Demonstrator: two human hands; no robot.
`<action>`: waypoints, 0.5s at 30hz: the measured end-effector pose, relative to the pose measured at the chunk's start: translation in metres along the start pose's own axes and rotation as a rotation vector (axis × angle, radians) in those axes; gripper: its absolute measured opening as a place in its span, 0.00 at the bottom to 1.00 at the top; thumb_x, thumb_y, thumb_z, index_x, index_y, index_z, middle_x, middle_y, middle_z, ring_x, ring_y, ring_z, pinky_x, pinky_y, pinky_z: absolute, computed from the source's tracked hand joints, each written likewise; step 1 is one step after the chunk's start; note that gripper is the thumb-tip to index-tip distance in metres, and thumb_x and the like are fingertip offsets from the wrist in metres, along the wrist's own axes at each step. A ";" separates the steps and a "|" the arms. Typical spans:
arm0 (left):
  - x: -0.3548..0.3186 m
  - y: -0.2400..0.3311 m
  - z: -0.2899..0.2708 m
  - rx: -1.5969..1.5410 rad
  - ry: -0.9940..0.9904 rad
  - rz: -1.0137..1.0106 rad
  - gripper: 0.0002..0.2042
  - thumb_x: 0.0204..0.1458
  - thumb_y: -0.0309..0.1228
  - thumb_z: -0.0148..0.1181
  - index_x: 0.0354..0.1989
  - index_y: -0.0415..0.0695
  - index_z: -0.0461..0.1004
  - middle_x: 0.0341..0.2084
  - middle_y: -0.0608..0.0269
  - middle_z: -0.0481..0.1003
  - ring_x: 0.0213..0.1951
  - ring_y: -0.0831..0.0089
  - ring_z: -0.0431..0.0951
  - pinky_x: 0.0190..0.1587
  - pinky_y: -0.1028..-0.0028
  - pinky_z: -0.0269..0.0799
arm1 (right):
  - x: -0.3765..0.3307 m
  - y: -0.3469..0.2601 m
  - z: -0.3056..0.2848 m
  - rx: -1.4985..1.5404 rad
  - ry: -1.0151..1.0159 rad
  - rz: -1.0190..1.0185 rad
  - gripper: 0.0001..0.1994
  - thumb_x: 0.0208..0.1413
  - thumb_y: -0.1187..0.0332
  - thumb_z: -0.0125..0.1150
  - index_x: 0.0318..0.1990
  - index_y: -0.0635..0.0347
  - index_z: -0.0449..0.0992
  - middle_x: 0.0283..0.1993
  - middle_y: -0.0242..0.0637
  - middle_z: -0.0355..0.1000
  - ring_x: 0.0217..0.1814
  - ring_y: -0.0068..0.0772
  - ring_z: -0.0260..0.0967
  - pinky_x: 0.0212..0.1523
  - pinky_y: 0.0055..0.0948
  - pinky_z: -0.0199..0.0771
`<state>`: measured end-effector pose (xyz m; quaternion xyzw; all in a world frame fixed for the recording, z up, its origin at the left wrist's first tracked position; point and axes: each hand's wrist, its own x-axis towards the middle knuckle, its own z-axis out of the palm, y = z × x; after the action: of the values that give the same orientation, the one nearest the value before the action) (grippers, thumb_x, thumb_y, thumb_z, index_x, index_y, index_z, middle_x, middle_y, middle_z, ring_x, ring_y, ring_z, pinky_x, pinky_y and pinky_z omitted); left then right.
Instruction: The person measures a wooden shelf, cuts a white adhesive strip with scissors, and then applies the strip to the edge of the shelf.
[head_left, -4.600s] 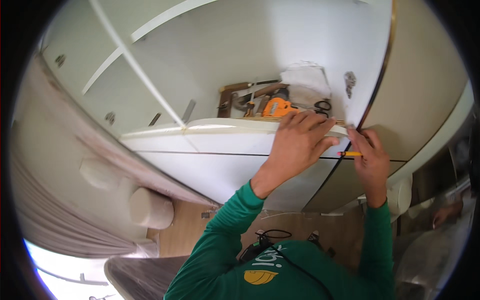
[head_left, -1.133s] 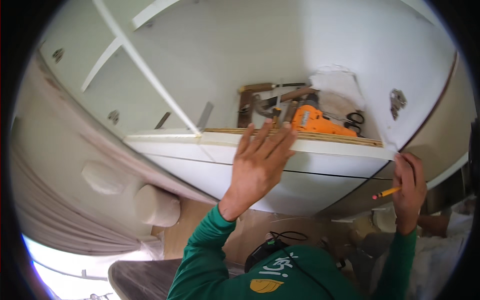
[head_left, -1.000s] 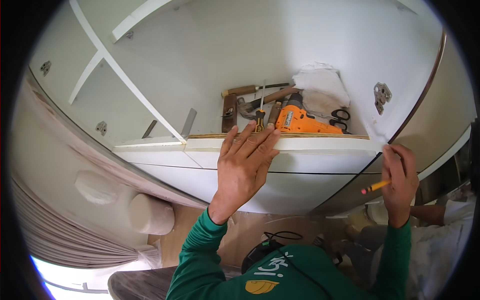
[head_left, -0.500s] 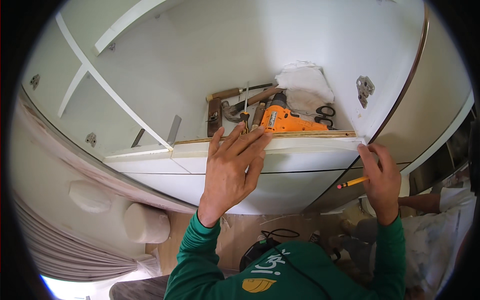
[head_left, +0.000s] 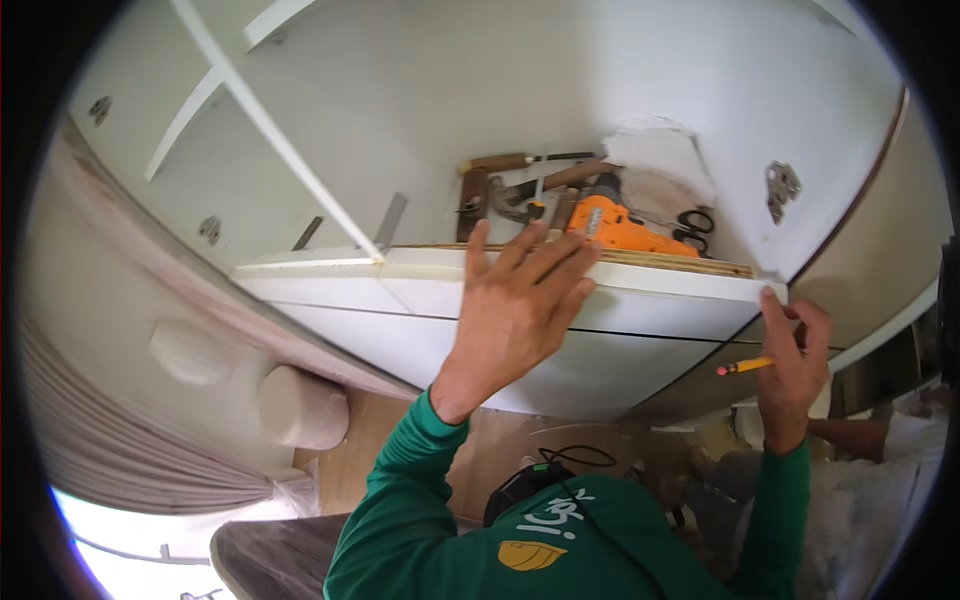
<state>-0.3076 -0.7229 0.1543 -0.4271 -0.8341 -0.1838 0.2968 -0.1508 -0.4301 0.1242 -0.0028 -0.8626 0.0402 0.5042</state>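
Note:
My left hand (head_left: 520, 315) lies with fingers spread over a white strip (head_left: 680, 283) that runs along the front edge of a white cabinet's floor. Its fingertips reach over the bare plywood edge (head_left: 690, 263) behind the strip. At the strip's right end, my right hand (head_left: 795, 365) touches the corner with a fingertip. A yellow pencil (head_left: 748, 366) with a pink eraser is held in that hand, eraser end pointing left. Just beyond my left fingers lie an orange power drill (head_left: 620, 232), a screwdriver (head_left: 537, 207), a claw hammer (head_left: 515, 195) and a wooden block plane (head_left: 472, 205).
Further inside the cabinet are a white cloth (head_left: 660, 165), black-handled scissors (head_left: 694, 228) and a wood-handled tool (head_left: 497, 162). A metal hinge plate (head_left: 783, 190) is fixed to the right wall. Below stands a pale cylindrical stool (head_left: 305, 405). Another person's arm (head_left: 850, 436) shows at lower right.
The view has shifted, so the cabinet and tools sit further right in the picture. Both hands stay on the strip, whose right part now looks flatter along the edge.

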 end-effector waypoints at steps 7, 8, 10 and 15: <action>0.005 0.005 -0.001 0.024 -0.052 -0.001 0.17 0.67 0.38 0.60 0.63 0.56 0.80 0.61 0.66 0.79 0.66 0.56 0.74 0.73 0.35 0.49 | 0.012 -0.001 -0.003 -0.014 -0.024 -0.037 0.30 0.46 0.87 0.69 0.59 0.53 0.85 0.46 0.36 0.71 0.37 0.31 0.68 0.30 0.29 0.63; 0.005 0.005 -0.001 0.026 -0.063 0.005 0.18 0.67 0.38 0.60 0.63 0.56 0.80 0.61 0.65 0.79 0.66 0.55 0.74 0.73 0.35 0.50 | 0.012 -0.002 -0.005 -0.018 -0.047 -0.044 0.30 0.46 0.87 0.69 0.59 0.53 0.84 0.46 0.36 0.71 0.38 0.31 0.68 0.31 0.29 0.64; 0.009 0.005 -0.001 0.016 -0.077 0.033 0.18 0.66 0.38 0.60 0.63 0.55 0.80 0.61 0.65 0.79 0.66 0.55 0.74 0.72 0.35 0.51 | 0.013 -0.001 -0.006 -0.030 -0.080 -0.062 0.30 0.46 0.87 0.68 0.59 0.54 0.84 0.47 0.36 0.71 0.39 0.33 0.70 0.33 0.30 0.67; 0.022 0.013 0.009 -0.010 -0.053 0.132 0.18 0.65 0.41 0.63 0.61 0.55 0.81 0.58 0.63 0.80 0.64 0.54 0.76 0.68 0.36 0.59 | 0.015 -0.004 -0.007 -0.122 -0.185 -0.064 0.29 0.47 0.85 0.66 0.60 0.53 0.83 0.50 0.37 0.72 0.44 0.38 0.74 0.42 0.34 0.76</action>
<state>-0.3099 -0.6974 0.1628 -0.4872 -0.8108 -0.1566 0.2841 -0.1523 -0.4331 0.1409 -0.0021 -0.9059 -0.0283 0.4225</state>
